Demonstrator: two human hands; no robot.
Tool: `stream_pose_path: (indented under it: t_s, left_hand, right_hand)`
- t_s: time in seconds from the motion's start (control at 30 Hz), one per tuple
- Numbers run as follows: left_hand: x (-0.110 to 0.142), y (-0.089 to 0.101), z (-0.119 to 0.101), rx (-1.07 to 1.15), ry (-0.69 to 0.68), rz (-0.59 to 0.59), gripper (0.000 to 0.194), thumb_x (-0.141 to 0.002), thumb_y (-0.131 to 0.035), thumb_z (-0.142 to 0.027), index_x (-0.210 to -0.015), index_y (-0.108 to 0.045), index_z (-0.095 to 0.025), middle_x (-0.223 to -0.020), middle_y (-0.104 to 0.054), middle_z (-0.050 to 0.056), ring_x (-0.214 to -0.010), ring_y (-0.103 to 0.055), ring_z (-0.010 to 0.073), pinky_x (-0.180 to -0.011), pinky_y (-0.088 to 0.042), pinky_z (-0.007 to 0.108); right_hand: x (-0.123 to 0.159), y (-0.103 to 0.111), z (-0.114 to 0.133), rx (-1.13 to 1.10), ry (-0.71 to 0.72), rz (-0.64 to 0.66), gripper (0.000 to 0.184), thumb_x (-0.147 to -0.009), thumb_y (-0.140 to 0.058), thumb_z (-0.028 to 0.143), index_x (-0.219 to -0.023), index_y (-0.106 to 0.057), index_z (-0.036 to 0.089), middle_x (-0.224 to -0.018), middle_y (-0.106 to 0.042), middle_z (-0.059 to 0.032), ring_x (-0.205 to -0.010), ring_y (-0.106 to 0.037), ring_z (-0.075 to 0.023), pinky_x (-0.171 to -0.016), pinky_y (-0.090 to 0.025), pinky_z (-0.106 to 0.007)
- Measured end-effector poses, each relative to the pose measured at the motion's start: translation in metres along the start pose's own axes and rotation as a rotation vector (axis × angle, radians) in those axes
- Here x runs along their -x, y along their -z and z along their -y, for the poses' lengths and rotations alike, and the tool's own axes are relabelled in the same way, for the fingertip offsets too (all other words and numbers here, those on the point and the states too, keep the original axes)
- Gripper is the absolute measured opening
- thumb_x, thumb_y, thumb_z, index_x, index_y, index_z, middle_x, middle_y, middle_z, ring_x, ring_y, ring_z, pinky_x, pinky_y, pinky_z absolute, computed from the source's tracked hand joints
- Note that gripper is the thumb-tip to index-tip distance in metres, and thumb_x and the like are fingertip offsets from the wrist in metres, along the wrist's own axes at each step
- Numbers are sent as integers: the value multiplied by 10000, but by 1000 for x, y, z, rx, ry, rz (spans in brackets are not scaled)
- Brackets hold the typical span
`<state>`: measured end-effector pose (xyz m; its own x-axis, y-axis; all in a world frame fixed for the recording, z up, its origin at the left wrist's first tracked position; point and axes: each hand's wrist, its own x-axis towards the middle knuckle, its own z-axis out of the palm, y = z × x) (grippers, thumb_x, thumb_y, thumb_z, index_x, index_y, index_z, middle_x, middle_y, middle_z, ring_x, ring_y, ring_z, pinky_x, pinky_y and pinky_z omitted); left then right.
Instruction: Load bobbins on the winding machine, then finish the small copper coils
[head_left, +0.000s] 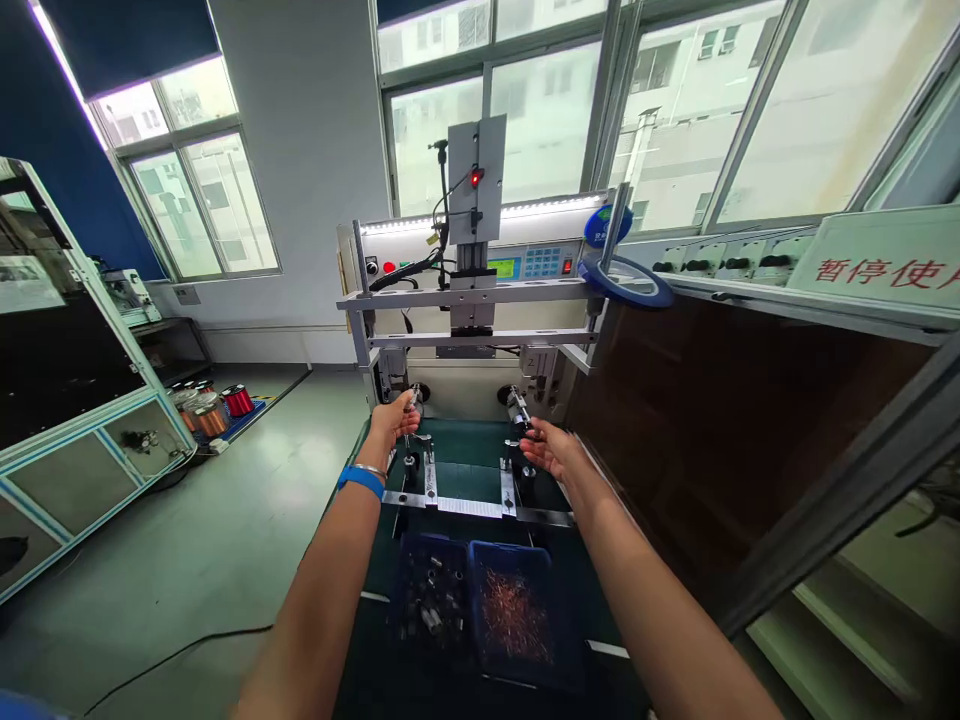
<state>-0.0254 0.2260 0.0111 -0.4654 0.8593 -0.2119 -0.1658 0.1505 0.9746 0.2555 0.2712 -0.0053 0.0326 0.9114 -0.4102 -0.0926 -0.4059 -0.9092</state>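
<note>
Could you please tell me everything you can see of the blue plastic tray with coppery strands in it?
The blue, rectangular, open tray looks like plastic, with rounded corners and a raised rim. It sits upright on the dark green work surface, right of a dark blue bin of small metal parts; whether they touch is unclear. Thin coppery strands lie loosely tangled across its floor. The left hand and right hand are clear of it.

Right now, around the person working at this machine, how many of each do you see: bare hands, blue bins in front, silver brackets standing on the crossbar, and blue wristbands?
Bare hands: 2 (left hand, right hand)
Blue bins: 2 (left bin, right bin)
Silver brackets: 2 (left bracket, right bracket)
Blue wristband: 1
Total: 7
</note>
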Motion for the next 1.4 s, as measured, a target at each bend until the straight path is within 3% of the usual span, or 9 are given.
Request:
stream_pose_path:
  t_s: [0.2,0.3,0.4,0.53,0.7,0.83,1.07,1.27,1.4]
  left_hand:
    - [90,30,19,-21,-170,286,415,-806,-794,-438,-979,-677,-80,-781,-698,106,-624,-651,169,-541,-533,236]
    - [156,72,66,-14,-192,472,669,-778,-769,-595,-1196,-601,-101,-812,-705,117,-648,-667,223,-564,-545,301]
    - [206,111,129,66,-17,529,556,-823,-717,-635,-1039,-615,-133,-841,-696,126,-634,-663,216,-564,-518,290]
    - [243,133,198,184,121,564,517,-873,-694,-598,-1142,-551,-179,-970,-677,129,-734,-660,202,-653,-511,300]
    - [260,125,228,-51,74,509,542,-892,-597,-688,-1107,-463,-209,-952,-668,110,-738,-650,201,-674,-520,314]
    - [260,122,229,-364,-172,530,367,-987,-506,-557,-1079,-557,-206,-904,-663,83,-759,-627,212,-699,-505,319]
    - [258,115,242,-847,-522,352,150,-814,-750,-265,-962,-727,-278,-1200,-606,98,-1151,-506,351,-913,-410,458]
    - [257,124,216,-686,-416,395,320,-834,-767,-457,-1073,-684,-261,-1159,-610,89,-1098,-527,312,-951,-409,446]
    - [234,128,186,-780,-591,182,169,-988,-542,-301,-986,-680,-203,-997,-616,86,-979,-542,269,-879,-420,413]
  right_hand:
    - [79,5,10,77,138,269,244,-841,-684,300,-979,-625,108,-711,-703,-44,-564,-653,-103,-509,-538,-180]
    - [136,12,-64,188,43,664,571,-732,-772,423,-1185,-570,139,-722,-724,-48,-536,-673,-168,-462,-528,-247]
    - [177,18,-163,170,-307,1089,641,-723,-623,707,-1045,-597,153,-804,-731,-92,-476,-616,-106,-423,-410,-186]
    - [198,15,-239,363,-235,1074,305,-622,-793,294,-869,-657,177,-674,-606,41,-552,-487,-33,-501,-304,-147]
    - [201,-5,-238,745,144,950,260,-694,-602,107,-907,-678,235,-627,-598,58,-557,-496,-75,-589,-338,-221]
    - [198,-4,-229,944,380,884,196,-671,-671,166,-830,-735,262,-740,-675,31,-677,-542,-121,-628,-337,-254]
    - [186,23,-171,1164,418,823,259,-725,-686,276,-975,-750,281,-796,-734,-12,-798,-640,-217,-768,-433,-340]
    - [151,-36,-155,1168,880,489,281,-934,-479,286,-988,-729,170,-1016,-683,-110,-1031,-564,-262,-911,-466,-409]
    - [140,-66,-168,1236,911,445,197,-848,-599,246,-778,-742,130,-1022,-657,-190,-1093,-486,-385,-918,-430,-563]
